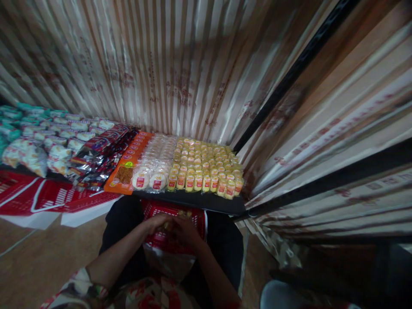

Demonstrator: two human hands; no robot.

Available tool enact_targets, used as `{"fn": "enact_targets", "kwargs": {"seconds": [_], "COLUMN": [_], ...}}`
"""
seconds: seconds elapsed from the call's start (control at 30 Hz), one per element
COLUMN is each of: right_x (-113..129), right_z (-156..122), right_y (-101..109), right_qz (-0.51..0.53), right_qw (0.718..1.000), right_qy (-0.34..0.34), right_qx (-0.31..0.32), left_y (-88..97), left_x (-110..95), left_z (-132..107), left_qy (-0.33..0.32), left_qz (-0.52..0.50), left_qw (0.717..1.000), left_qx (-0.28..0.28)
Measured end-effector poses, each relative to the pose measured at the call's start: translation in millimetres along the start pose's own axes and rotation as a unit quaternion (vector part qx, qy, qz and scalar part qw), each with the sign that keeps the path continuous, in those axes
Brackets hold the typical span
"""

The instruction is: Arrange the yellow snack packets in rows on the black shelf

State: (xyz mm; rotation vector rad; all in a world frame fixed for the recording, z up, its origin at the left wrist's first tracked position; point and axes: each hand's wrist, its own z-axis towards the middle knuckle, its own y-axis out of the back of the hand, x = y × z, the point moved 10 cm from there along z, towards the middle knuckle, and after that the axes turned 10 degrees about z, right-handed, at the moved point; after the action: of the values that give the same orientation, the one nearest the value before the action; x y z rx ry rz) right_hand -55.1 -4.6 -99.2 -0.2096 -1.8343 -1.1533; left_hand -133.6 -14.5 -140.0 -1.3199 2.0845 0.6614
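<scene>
My left hand [159,222] and my right hand [185,228] come together above my lap, with fingers curled inward and nearly touching. Something small and brownish shows between them, too dim to make out. Under both hands a red printed plastic bag [198,221] with a pale lower part lies between my knees. Just beyond it, on a black shelf [199,201], stand rows of yellow wrapped snacks [206,167]. To their left are round white wrapped cakes [149,178] and an orange snack packet [122,171].
Further left, dark shiny packets [99,150], white packets [61,141] and green packets [9,118] fill the shelf. A red printed sheet [48,197] hangs below its edge. Striped plastic sheeting [180,64] and black frame bars [289,81] close off the back and right.
</scene>
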Motion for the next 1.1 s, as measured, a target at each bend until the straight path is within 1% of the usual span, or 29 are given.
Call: {"fn": "enact_targets", "kwargs": {"seconds": [0.1,0.17,0.27,0.33,0.4,0.5,0.6,0.67,0.73,0.8,0.87,0.93,1.0,1.1], "right_x": [-6,-8,-2,4,8,8,7,5,4,5,8,13,18,23], "right_z": [-3,-5,-10,-12,-14,-14,-12,-12,-12,-10,-8,-6,-6,-5], "right_y": [6,12,21,28,34,39,44,51,59,66,73,82,89,95], "right_qz": [0.015,0.02,0.045,0.094,0.165,0.281,0.339,0.343,0.341,0.331,0.304,0.261,0.208,0.136], "right_qw": [1.0,0.999,0.996,0.991,0.979,0.949,0.924,0.914,0.905,0.9,0.9,0.902,0.901,0.897], "right_qy": [-0.014,-0.025,-0.03,-0.029,-0.03,-0.032,-0.034,-0.038,-0.042,-0.041,-0.034,-0.023,-0.02,-0.032], "right_qx": [-0.015,-0.033,-0.065,-0.087,-0.112,-0.14,-0.175,-0.212,-0.25,-0.281,-0.311,-0.345,-0.38,-0.42], "left_y": [0.7,-0.2,-2.0,-0.3,0.8,0.9,4.9,10.1,17.6,26.6,34.9,41.8,47.7,52.7], "left_x": [-7,-14,-25,-33,-41,-57,-70,-79,-89,-98,-106,-113,-119,-129], "left_z": [-3,-5,-11,-13,-16,-23,-30,-34,-36,-37,-38,-39,-41,-43], "left_qy": [-0.016,-0.036,-0.061,-0.073,-0.089,-0.119,-0.14,-0.159,-0.193,-0.229,-0.254,-0.265,-0.266,-0.27], "left_qz": [-0.038,-0.046,-0.052,-0.063,-0.077,-0.098,-0.114,-0.118,-0.108,-0.076,-0.022,0.046,0.117,0.198], "left_qw": [0.999,0.998,0.996,0.994,0.991,0.985,0.981,0.979,0.975,0.969,0.96,0.946,0.926,0.892], "left_qx": [0.004,0.016,0.041,0.046,0.056,0.079,0.072,0.046,0.002,-0.057,-0.119,-0.182,-0.242,-0.304]}}
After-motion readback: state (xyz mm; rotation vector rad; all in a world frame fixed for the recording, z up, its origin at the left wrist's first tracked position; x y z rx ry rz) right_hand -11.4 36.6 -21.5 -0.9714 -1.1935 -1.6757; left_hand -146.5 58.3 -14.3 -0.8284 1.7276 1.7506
